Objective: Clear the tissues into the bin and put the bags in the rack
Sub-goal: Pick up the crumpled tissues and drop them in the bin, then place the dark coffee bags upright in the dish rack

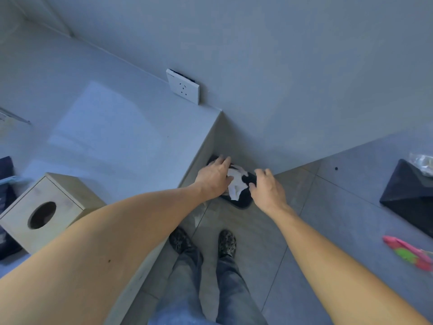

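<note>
A black bin (242, 201) stands on the floor in the corner between the counter's end and the wall. Crumpled white tissues (236, 184) lie in its mouth. My left hand (214, 178) hovers over the bin's left side with its fingers spread and its thumb against the tissues. Over the bin's right rim, my right hand (267, 190) is held palm down, fingers apart, with nothing in it. A dark blue bag (5, 170) shows at the left edge of the counter, mostly cut off by the frame.
A wooden tissue box (44, 212) with a round hole sits on the grey counter (105, 127) at the left. A socket plate (184, 86) leans against the wall. On the right surface are a black angular object (408, 195), a clear plastic bag (423, 163) and a pink-green item (410, 252).
</note>
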